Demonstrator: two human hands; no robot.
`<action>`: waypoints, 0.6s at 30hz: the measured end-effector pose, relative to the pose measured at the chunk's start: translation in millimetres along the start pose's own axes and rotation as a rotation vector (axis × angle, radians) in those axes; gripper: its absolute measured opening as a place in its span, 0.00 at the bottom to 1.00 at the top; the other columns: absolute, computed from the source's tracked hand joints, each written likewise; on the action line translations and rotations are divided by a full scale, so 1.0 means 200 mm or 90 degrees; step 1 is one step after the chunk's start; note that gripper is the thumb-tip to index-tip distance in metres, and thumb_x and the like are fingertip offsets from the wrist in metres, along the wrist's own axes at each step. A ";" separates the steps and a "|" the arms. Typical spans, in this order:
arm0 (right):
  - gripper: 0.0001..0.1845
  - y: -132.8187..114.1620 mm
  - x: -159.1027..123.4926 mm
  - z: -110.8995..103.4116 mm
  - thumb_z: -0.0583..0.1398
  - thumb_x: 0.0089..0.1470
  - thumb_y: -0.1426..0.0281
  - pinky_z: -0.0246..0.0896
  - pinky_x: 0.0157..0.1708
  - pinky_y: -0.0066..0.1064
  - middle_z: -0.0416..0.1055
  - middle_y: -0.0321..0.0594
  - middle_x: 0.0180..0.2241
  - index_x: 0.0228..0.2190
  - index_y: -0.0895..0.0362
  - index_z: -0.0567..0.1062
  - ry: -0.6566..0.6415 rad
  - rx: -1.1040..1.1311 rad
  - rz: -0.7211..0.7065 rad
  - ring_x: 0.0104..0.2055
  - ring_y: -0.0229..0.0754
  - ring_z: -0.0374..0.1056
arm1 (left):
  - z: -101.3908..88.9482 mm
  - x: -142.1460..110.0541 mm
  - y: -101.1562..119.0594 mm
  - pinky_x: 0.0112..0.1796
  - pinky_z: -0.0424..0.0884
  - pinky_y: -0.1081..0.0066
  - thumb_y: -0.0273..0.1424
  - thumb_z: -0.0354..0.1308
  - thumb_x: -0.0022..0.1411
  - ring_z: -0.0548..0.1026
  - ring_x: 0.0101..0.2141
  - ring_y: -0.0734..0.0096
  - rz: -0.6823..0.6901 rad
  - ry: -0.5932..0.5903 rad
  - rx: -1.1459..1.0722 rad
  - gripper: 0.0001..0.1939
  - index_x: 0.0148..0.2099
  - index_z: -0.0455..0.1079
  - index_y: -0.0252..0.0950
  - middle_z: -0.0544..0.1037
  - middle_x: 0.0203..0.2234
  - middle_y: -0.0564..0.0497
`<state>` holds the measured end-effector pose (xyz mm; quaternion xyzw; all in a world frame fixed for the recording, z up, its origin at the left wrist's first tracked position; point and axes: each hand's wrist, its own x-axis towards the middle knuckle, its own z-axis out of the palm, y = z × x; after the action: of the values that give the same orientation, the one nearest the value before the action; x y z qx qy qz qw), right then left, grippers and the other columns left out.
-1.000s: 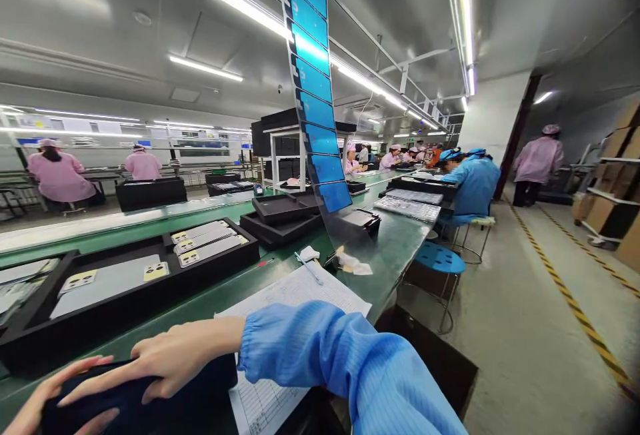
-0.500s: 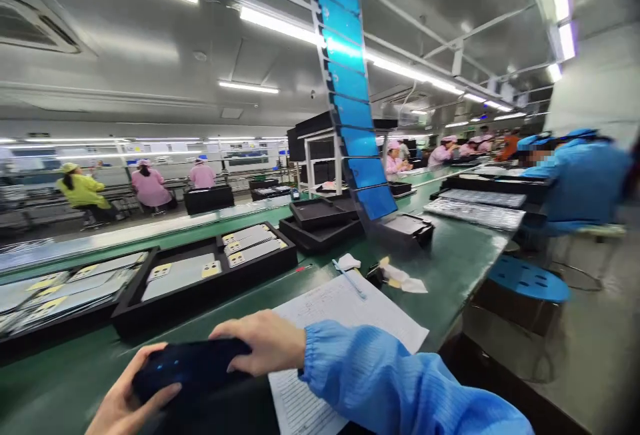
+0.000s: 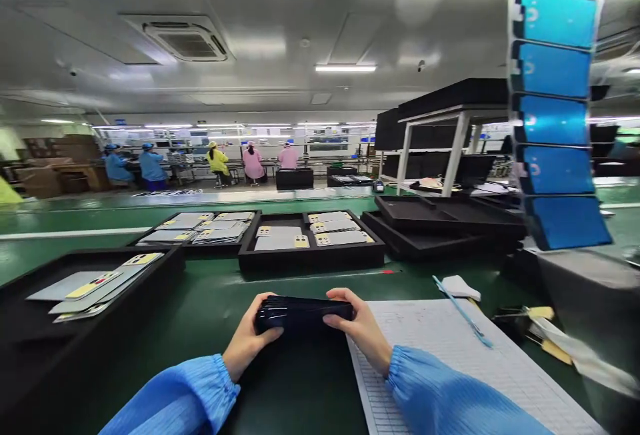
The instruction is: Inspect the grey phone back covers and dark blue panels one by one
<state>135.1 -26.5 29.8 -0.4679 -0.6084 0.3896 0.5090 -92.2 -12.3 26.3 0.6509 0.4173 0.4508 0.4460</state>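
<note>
Between both hands is a stack of dark, glossy thin panels [image 3: 304,315], possibly phone back covers, held edge-on above the table. My left hand [image 3: 250,338] grips the stack's left end, thumb in front and fingers behind. Its right end is pinched by my right hand [image 3: 364,330], just over the edge of a printed sheet [image 3: 430,348]. A black flat surface [image 3: 300,395] lies below the stack. Beyond my hands stands a black divided tray [image 3: 310,258] holding pale phone-back-shaped panels [image 3: 283,240] with yellow camera areas.
Another black tray [image 3: 115,328] with pale panels stands at the left, and one more [image 3: 200,248] further back. Empty-looking black trays [image 3: 450,215] are stacked at the right. A blue pen [image 3: 463,315] lies on the sheet. A blue segmented strip [image 3: 557,95] hangs at the right. Several people sit far off.
My view has swung left, so the trays and the hanging strip appear further right. Both hands still hold the dark stack, now more squarely in front of me.
</note>
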 end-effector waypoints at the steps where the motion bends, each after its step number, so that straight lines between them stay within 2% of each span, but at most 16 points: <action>1: 0.18 0.00 0.00 0.00 0.63 0.41 0.70 0.61 0.36 0.33 0.71 0.34 0.30 0.37 0.54 0.67 0.002 0.012 0.011 0.34 0.43 0.68 | 0.00 0.00 -0.01 0.45 0.62 0.68 0.34 0.62 0.46 0.68 0.42 0.64 0.000 0.006 -0.013 0.27 0.48 0.56 0.39 0.69 0.39 0.51; 5: 0.21 0.03 0.01 0.00 0.62 0.42 0.68 0.61 0.40 0.35 0.71 0.37 0.34 0.39 0.54 0.63 0.003 0.057 0.022 0.39 0.45 0.68 | 0.01 0.01 -0.06 0.52 0.55 0.65 0.35 0.62 0.45 0.60 0.53 0.60 0.008 0.023 -0.066 0.37 0.54 0.47 0.38 0.62 0.51 0.45; 7: 0.20 0.04 0.01 0.01 0.62 0.43 0.67 0.62 0.40 0.34 0.70 0.37 0.36 0.39 0.53 0.62 -0.008 0.076 0.012 0.41 0.44 0.67 | 0.02 0.01 -0.08 0.53 0.55 0.63 0.34 0.61 0.46 0.58 0.54 0.58 0.001 0.005 -0.087 0.38 0.56 0.45 0.37 0.60 0.53 0.42; 10: 0.17 0.04 -0.02 0.04 0.60 0.46 0.68 0.63 0.36 0.32 0.70 0.35 0.33 0.38 0.52 0.59 -0.018 0.082 -0.002 0.36 0.41 0.67 | 0.02 0.00 -0.08 0.52 0.57 0.60 0.33 0.58 0.49 0.62 0.52 0.59 -0.007 -0.016 -0.107 0.36 0.56 0.44 0.36 0.61 0.52 0.41; 14: 0.14 0.03 -0.05 0.05 0.58 0.49 0.67 0.59 0.32 0.29 0.65 0.31 0.28 0.36 0.52 0.58 0.014 0.054 -0.027 0.31 0.38 0.63 | 0.05 -0.04 -0.01 0.53 0.53 0.63 0.30 0.56 0.51 0.59 0.52 0.62 0.024 0.039 -0.101 0.31 0.54 0.45 0.41 0.59 0.50 0.45; 18: 0.13 0.02 -0.04 0.03 0.59 0.47 0.68 0.55 0.31 0.28 0.60 0.31 0.27 0.34 0.52 0.60 0.049 0.013 -0.047 0.29 0.38 0.58 | 0.07 -0.07 0.05 0.49 0.58 0.67 0.28 0.55 0.51 0.63 0.47 0.67 0.053 0.079 -0.093 0.30 0.52 0.43 0.44 0.61 0.45 0.50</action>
<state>130.5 -33.5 23.1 -0.4544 -0.6012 0.3587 0.5509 -80.8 -30.2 30.5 0.6044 0.3827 0.5377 0.4461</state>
